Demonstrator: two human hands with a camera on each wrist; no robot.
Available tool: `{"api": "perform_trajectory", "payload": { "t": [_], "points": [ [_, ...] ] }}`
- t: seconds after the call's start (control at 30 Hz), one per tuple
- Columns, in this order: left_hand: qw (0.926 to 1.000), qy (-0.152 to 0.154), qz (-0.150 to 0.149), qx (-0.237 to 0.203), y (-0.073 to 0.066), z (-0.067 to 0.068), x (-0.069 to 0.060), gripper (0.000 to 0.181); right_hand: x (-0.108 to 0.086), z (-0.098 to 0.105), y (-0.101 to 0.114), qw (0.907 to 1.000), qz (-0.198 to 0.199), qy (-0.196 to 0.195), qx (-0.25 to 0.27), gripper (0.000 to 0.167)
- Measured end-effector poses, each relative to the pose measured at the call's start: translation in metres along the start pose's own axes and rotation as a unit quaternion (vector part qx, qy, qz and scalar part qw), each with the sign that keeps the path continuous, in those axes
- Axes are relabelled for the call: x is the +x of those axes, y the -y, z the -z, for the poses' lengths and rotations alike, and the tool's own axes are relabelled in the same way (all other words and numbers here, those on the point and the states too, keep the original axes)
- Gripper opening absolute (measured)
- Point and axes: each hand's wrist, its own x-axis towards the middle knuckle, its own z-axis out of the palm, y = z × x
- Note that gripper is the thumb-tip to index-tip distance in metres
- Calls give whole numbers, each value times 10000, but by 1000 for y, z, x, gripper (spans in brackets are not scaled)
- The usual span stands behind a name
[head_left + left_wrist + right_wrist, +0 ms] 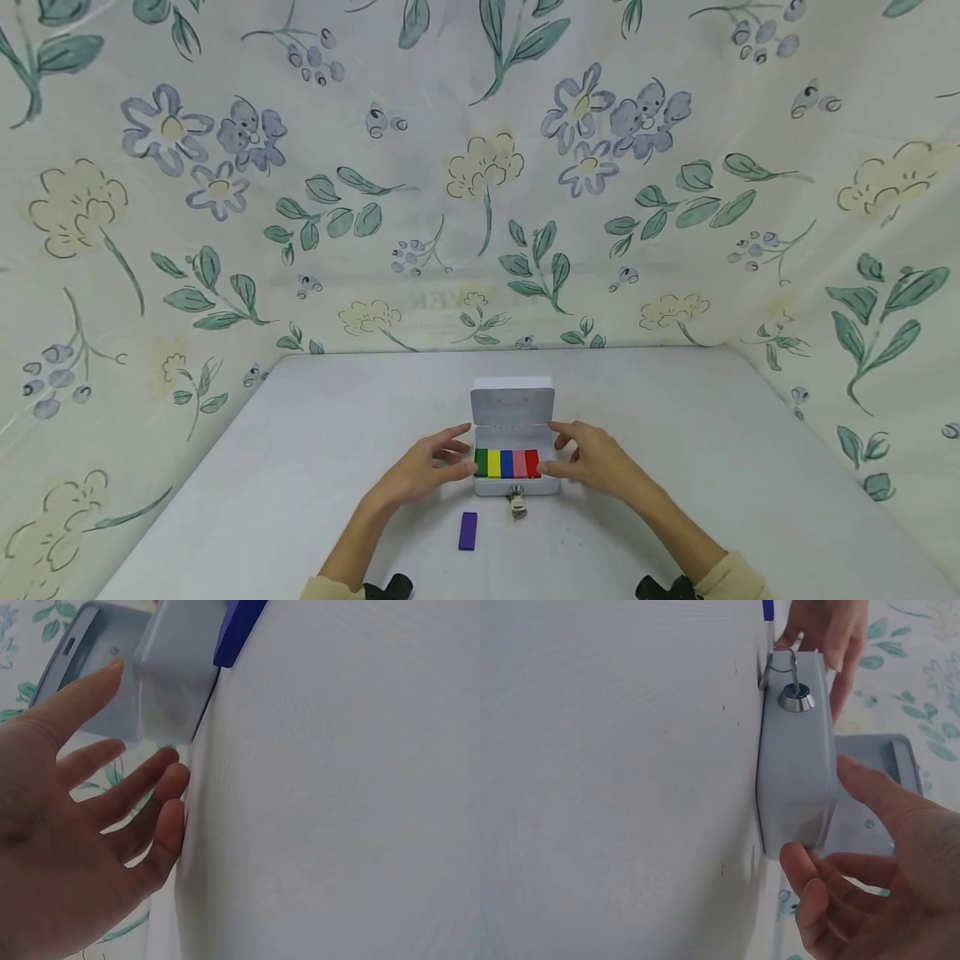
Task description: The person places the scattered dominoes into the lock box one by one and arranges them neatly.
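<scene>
A white metal cash box (491, 487) stands on the table with its lid (512, 406) raised. A row of coloured blocks (507, 463) lies inside: green, yellow, blue, pink and red from left to right. My left hand (422, 468) is at the box's left side, its thumb by the green block and its fingers loosely bent. On the opposite side is my right hand (598, 460), thumb at the rim near the red block and fingers beside the end wall. Whether the fingertips press the box I cannot tell. A purple block (468, 531) lies in front of the box.
Keys on a ring (517, 502) hang from the lock on the box's front. The white table (360, 392) reaches back to a flower-printed cloth (420, 192) that hangs behind and along both sides.
</scene>
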Motion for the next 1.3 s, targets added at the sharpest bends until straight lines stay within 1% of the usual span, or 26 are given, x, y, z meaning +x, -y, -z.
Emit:
{"api": "perform_trajectory", "payload": {
  "t": [0.17, 0.3, 0.4, 0.5, 0.67, 0.87, 1.0, 1.17, 1.3],
  "points": [
    [9999, 75, -70, -17, -2, 3, -2, 71, 0, -1, -2, 10000, 50, 0, 9, 75],
    [10000, 21, -15, 60, -4, 6, -5, 74, -1, -2, -4, 9999, 111, 38, -64, 76],
    [9999, 4, 8, 103, -5, 10, -7, 72, -1, -2, -5, 9998, 130, 83, -84, 78],
    [9999, 99, -40, 60, -4, 13, -8, 67, -1, -1, -4, 9998, 98, 145, -42, 80],
    [9985, 480, -234, -94, -1, 17, -10, 60, -1, 1, -4, 9997, -34, 249, 69, 83],
    [9937, 1016, -431, -174, 0, 20, -13, 51, 0, 1, -6, 9993, -114, 311, 161, 84],
    [9904, 1296, -419, -226, -2, 23, -15, 49, 0, 2, -7, 9992, -98, 341, 203, 83],
    [9868, 1574, -370, -115, -4, 24, -19, 45, 0, 3, -6, 9990, -109, 387, 206, 83],
    [9835, 1770, -356, -107, -5, 24, -21, 45, 0, 3, -6, 9988, -141, 402, 230, 84]
  ]
}}
